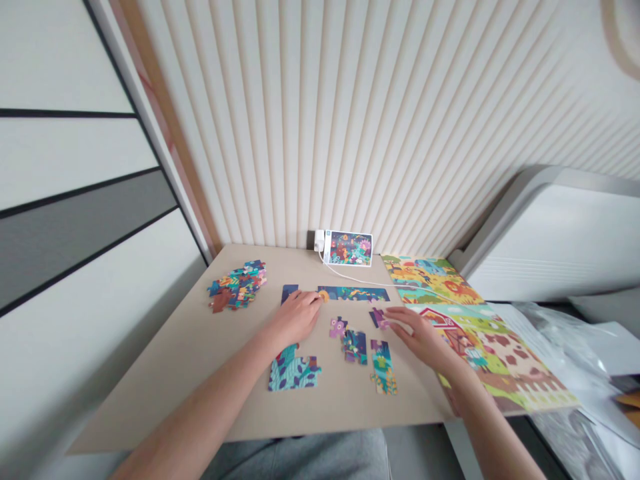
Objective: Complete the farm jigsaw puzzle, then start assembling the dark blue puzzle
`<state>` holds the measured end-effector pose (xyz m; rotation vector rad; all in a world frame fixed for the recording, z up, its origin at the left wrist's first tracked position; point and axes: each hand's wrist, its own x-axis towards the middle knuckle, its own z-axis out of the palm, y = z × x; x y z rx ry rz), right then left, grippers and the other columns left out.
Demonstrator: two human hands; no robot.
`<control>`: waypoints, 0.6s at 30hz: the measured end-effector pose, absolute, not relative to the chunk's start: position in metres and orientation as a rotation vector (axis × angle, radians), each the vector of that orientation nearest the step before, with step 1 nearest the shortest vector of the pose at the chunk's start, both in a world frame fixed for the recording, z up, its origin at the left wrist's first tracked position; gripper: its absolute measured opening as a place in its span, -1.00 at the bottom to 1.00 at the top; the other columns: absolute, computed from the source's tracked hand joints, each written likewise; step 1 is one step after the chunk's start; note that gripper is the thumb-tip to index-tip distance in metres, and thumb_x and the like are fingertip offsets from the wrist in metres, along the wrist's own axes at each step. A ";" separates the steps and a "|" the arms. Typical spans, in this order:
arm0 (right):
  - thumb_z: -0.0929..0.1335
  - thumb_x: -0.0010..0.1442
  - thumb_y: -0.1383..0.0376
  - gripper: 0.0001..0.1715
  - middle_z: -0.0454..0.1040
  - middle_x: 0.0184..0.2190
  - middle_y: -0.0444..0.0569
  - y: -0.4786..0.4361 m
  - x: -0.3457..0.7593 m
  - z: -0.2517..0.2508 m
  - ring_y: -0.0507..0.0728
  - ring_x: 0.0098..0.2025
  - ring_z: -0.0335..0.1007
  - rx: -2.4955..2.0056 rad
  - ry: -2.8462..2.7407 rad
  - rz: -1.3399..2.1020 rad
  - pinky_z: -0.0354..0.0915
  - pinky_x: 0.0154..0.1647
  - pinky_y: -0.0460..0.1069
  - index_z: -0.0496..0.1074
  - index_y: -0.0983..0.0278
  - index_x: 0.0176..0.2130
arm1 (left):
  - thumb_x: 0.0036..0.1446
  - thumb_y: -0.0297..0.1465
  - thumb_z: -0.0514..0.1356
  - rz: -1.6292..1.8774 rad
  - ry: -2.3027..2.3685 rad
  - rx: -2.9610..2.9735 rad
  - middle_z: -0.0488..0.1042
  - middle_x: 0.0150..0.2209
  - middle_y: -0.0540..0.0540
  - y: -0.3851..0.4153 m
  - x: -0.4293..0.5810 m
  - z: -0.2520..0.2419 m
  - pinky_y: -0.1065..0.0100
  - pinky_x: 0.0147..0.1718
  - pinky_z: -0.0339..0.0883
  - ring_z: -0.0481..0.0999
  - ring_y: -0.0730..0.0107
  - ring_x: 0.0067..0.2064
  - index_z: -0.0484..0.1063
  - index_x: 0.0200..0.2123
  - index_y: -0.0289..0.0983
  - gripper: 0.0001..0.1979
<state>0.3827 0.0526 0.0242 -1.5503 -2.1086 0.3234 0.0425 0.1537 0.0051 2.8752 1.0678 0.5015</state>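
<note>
My left hand (pixel 300 315) rests on the table, its fingers lying over the left end of a joined strip of dark blue puzzle pieces (pixel 355 294). A dark blue piece (pixel 289 291) shows just behind its knuckles. Between thumb and fingers, my right hand (pixel 413 330) has a purple puzzle piece (pixel 379 319), low over the table. Nearer to me lie a pink piece (pixel 338 327), a joined dark blue cluster (pixel 355 347) and an upright strip with a green figure (pixel 383 368). A joined teal leafy section (pixel 294 371) sits below my left wrist.
A heap of loose puzzle pieces (pixel 239 285) lies at the left. The picture card (pixel 349 249) leans at the back beside a white charger (pixel 319 240), whose cable (pixel 370 279) runs right. Two finished puzzles, a jungle one (pixel 433 277) and a farm one (pixel 510 353), cover the right side.
</note>
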 end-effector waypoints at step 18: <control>0.26 0.40 0.26 -0.53 0.26 0.35 -0.13 -0.044 0.388 0.013 0.26 0.39 0.16 -1.542 -2.308 0.450 0.15 0.39 0.29 0.43 -0.10 0.21 | 0.36 -0.40 0.04 0.538 1.146 2.834 0.43 0.17 -0.11 0.046 -0.026 0.008 0.05 0.24 0.28 0.40 0.14 0.19 0.40 0.19 -0.08 -0.61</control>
